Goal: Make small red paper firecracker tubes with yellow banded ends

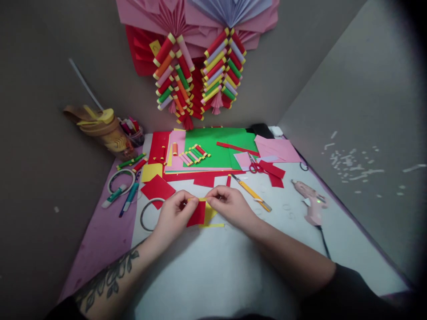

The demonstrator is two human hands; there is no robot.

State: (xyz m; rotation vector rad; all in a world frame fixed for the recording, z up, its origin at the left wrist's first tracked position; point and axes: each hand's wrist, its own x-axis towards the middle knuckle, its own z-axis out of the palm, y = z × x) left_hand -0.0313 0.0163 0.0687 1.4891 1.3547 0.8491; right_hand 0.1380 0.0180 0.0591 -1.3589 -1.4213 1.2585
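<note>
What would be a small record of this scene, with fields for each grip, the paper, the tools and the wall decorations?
Left grip: pinching a narrow yellow strip
Right grip: pinching the same strip, farther right
Red paper piece: just below the strip; attachment unclear
Tools, right side: yellow utility knife, red-handled scissors, glue gun
Back of table: small paper rolls on stacked colored sheets
Back wall: firecracker-style paper garlands below pleated fans

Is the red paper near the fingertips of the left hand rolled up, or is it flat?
Flat, in its visible part: the red paper shows a broad, straight-edged face beside the left hand, no roll visible.
</note>
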